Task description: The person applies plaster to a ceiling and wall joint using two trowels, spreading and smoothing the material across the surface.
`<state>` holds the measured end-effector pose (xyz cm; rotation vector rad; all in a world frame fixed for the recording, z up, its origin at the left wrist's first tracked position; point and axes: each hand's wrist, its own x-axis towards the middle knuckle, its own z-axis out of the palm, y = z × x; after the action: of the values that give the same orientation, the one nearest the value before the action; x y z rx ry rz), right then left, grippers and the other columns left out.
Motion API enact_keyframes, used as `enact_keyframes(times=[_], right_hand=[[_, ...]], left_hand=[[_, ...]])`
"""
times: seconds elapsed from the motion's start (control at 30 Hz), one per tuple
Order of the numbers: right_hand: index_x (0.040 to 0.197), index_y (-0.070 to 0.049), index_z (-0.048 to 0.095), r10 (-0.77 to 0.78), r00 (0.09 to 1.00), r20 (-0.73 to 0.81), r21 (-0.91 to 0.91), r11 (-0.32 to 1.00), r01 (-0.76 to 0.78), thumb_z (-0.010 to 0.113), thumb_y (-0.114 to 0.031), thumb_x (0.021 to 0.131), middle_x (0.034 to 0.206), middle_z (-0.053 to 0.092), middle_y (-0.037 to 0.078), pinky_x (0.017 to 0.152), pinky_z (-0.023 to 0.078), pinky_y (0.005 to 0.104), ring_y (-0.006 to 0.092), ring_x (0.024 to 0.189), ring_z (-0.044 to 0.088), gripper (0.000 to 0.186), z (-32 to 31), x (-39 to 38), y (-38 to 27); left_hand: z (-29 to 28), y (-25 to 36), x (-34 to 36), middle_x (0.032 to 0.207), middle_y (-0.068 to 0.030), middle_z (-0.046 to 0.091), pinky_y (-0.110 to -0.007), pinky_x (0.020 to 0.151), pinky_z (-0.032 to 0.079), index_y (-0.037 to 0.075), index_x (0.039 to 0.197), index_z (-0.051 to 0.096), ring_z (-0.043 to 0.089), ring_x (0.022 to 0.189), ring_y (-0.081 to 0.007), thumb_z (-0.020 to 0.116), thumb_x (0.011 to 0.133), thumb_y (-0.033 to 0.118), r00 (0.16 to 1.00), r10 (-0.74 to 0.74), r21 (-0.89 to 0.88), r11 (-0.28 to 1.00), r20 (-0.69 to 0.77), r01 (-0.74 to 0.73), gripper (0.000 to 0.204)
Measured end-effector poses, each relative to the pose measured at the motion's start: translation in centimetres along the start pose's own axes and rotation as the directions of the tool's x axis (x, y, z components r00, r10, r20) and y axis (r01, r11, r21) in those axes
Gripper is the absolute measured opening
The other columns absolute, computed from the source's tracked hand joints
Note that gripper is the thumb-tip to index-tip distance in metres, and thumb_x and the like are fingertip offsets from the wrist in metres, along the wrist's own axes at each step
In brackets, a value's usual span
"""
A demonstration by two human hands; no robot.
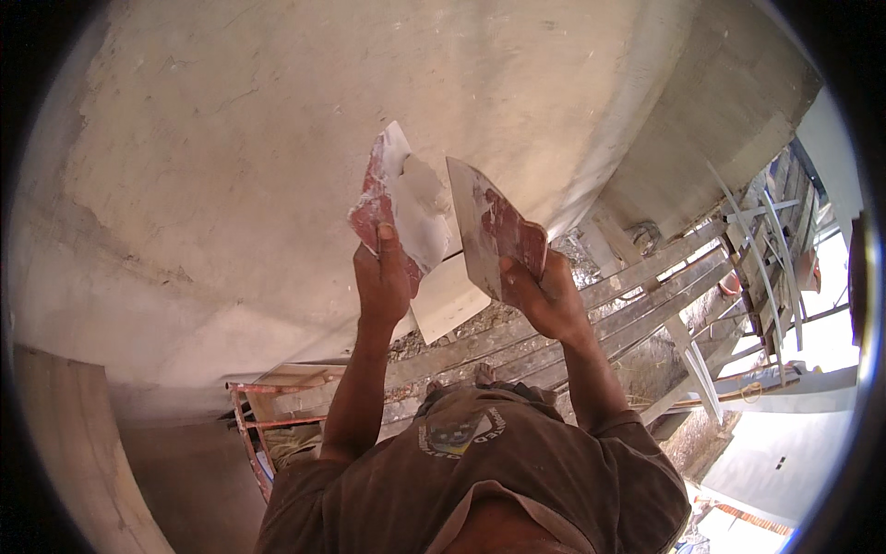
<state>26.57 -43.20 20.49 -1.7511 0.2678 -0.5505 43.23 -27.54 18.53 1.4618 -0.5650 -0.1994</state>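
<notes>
I hold a red-backed putty scraper (369,203) in my left hand (381,277), fingers wrapped round it; white and grey putty covers much of its face. My right hand (544,294) grips a second scraper (489,222), a flat blade with a red, putty-smeared back, tilted toward the first. The two scrapers are held up side by side with a small gap between their upper parts. Behind them is a plastered wall (231,120), smooth and pale beige with some cracks and patches.
I stand on long wooden planks (646,295) high up, my feet just showing past my shirt. A red metal frame (263,422) is at lower left. Loose timber and pale strips (771,268) hang at the right. A pale board (448,305) lies below my hands.
</notes>
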Motion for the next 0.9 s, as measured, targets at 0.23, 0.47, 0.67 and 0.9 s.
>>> enact_keyframes(times=[0.23,0.47,0.67,0.9], right_hand=[[0.117,0.007,0.057,-0.015,0.999,-0.038,-0.033,0.999,0.014,0.05,-0.005,0.095,0.085,0.065,0.018,0.07,0.048,0.034,0.0173,0.077,0.06,0.026,1.2,2.2,-1.1],[0.132,0.004,0.05,-0.186,0.983,0.001,-0.156,0.971,0.184,0.05,-0.002,0.094,0.108,0.065,0.028,0.084,0.051,0.0386,0.0363,0.102,0.066,0.039,2.7,2.9,-1.2],[0.137,0.0,0.046,-0.287,0.953,0.1,-0.168,0.939,0.3,0.049,0.002,0.092,0.123,0.059,0.028,0.089,0.052,0.0434,0.041,0.11,0.062,0.045,3.6,3.3,-0.5],[0.139,-0.003,0.046,-0.291,0.927,0.234,-0.201,0.919,0.34,0.05,0.005,0.089,0.124,0.059,0.026,0.09,0.052,0.0427,0.0417,0.107,0.063,0.051,3.2,3.2,-0.1]], left_hand=[[0.6,-1.6,0.2,0.074,-0.0056,0.056,-0.031,0.058,0.042,-0.005,0.108,0.055,0.052,0.066,-0.0134,0.037,0.106,0.03,0.976,0.214,0.182,0.959,0.03,-0.216,0.04],[1.5,0.3,0.0,0.116,-0.0272,0.061,-0.04,0.092,0.046,-0.009,0.132,0.047,0.061,0.107,-0.0339,0.031,0.105,0.034,0.928,0.357,0.285,0.883,0.109,-0.373,0.053],[1.0,-0.6,0.0,0.11,-0.0268,0.062,-0.04,0.086,0.048,-0.01,0.131,0.046,0.063,0.1,-0.0347,0.029,0.105,0.039,0.933,0.346,0.229,0.904,0.099,-0.36,0.058],[0.3,-0.1,-0.2,0.08,-0.0089,0.056,-0.033,0.062,0.043,-0.005,0.109,0.051,0.052,0.072,-0.0168,0.028,0.105,0.043,0.945,0.319,0.312,0.893,0.068,-0.324,0.054]])
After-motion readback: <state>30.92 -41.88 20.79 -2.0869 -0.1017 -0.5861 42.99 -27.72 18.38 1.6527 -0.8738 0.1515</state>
